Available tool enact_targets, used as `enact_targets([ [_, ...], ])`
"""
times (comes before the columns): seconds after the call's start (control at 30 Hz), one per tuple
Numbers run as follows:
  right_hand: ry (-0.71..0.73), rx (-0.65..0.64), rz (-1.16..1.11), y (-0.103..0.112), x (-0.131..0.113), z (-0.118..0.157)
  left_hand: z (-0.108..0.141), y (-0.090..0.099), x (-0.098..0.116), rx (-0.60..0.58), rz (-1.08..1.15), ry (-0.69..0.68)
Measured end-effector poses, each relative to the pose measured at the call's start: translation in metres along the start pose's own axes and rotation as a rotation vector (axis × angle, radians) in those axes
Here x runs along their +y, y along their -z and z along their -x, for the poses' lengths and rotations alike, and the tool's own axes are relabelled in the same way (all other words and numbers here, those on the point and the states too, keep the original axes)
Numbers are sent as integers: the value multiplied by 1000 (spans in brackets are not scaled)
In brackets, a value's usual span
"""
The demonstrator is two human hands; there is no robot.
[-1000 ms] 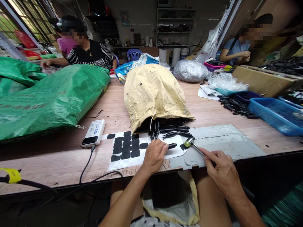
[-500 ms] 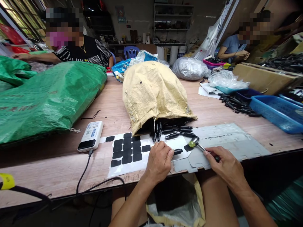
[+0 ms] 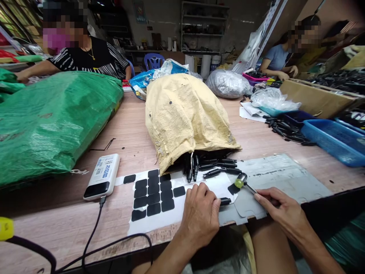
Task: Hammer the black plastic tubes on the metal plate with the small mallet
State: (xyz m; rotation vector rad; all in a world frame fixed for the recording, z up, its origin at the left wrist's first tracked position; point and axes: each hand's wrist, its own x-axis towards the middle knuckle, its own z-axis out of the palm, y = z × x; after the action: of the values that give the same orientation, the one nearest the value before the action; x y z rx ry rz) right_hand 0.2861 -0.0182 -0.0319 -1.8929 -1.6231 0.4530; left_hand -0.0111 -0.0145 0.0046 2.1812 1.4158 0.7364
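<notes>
My left hand is closed around a black tube-shaped part, whose end sticks out past my thumb over the near table edge. In my right hand is a small hammer with a metal shaft and a yellow-green face. The hammer's head is above a black rounded square at the corner of a white sheet. More black rounded squares lie on that sheet, left of my left hand. Beyond my hands, several black tubular parts spill from the mouth of a beige sack.
A grey board lies on the table at right. Left are a white power bank with a cable and a large green sack. Blue tray and piled black parts stand right. Two people sit across the table.
The camera view has shifted, so the table and both hands appear slightly lower. Both hands keep their grips, with the hammer still near the same black square. The right-hand co-worker's hands have moved apart.
</notes>
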Motion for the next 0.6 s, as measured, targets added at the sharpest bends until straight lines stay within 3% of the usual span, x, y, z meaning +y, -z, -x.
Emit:
enact_targets([
  [0.17, -3, 0, -14, 0, -1, 0, 1, 9, 3, -15, 30, -21],
  [0.27, -1, 3, -19, 0, -2, 0, 19, 7, 10, -27, 154, -64],
  [0.4, 35, 5, -1, 2, -6, -1, 68, -29, 10, -176, 338, -307],
  [0.43, 50, 2, -1, 3, -7, -1, 81, -43, 6, -247, 342, -302],
  [0.53, 93, -11, -18, 6, -8, -1, 110, -83, -17, -468, 257, 26],
  [0.6, 102, -16, -29, 6, -8, -2, 120, -104, -36, -463, 179, 290],
])
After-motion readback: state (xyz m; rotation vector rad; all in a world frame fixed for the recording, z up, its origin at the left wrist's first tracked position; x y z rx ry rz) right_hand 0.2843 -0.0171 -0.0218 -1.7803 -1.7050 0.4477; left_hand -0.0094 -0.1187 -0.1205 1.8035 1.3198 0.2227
